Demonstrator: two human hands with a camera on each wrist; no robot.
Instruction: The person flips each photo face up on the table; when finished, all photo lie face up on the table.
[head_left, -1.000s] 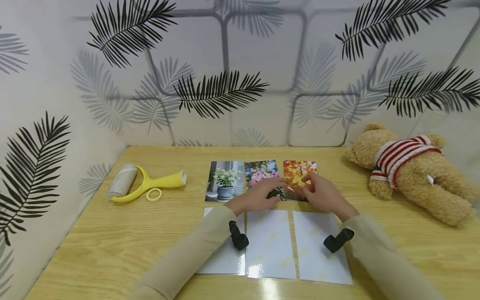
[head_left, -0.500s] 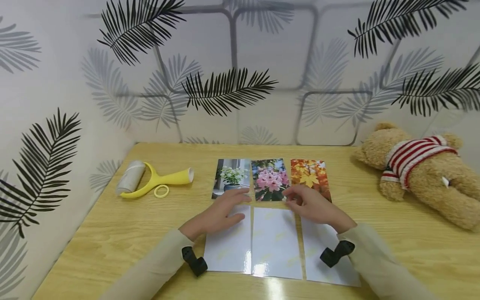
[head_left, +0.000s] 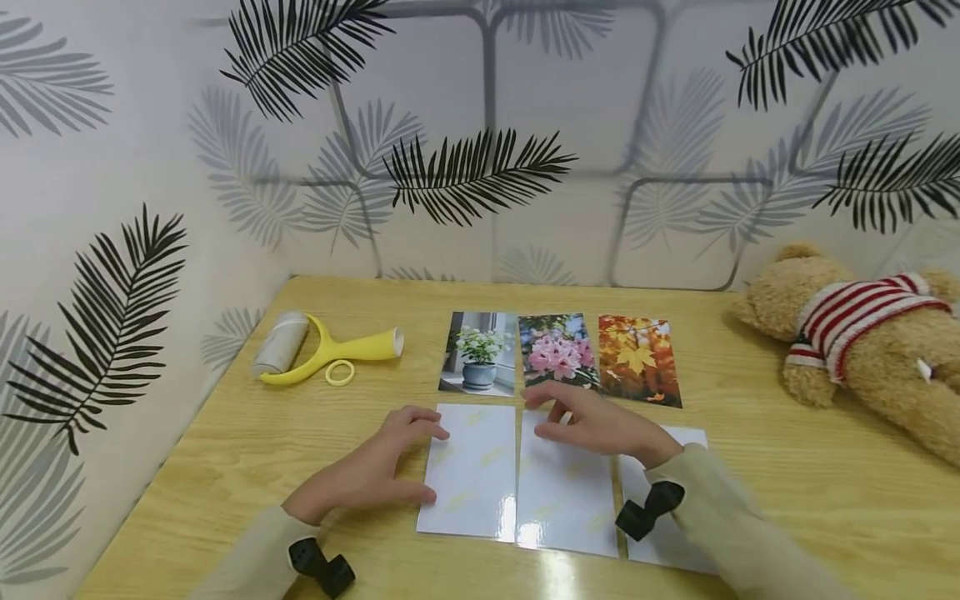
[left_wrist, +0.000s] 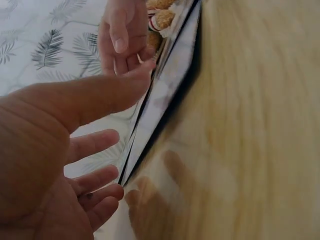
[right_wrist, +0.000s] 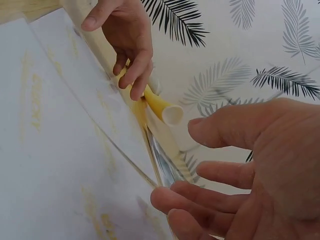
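Three white sheets with faint yellow print lie side by side: a left sheet [head_left: 472, 475], a middle sheet [head_left: 566, 496] and a right sheet [head_left: 651, 552]. My left hand [head_left: 367, 471] is at the left sheet's outer edge, fingers spread and holding nothing; whether it touches is unclear. Over the upper part of the middle sheet is my right hand [head_left: 600, 421], loosely bent and holding nothing. Just behind lie three photo prints: a potted plant photo [head_left: 478, 354], a pink flower photo [head_left: 558, 354] and an autumn leaf photo [head_left: 637, 360]. My right forearm partly covers the right sheet.
At the table's back left lies a yellow-handled lint roller [head_left: 345, 350] beside a small yellow ring [head_left: 340, 372]. A teddy bear [head_left: 877, 342] in a striped sweater lies at the right. The patterned wall [head_left: 465, 242] borders the wooden table [head_left: 240, 450].
My left hand has moved left and nearer, from the photo prints to the left white sheet. My right hand has shifted left from the autumn leaf photo to the middle sheet.
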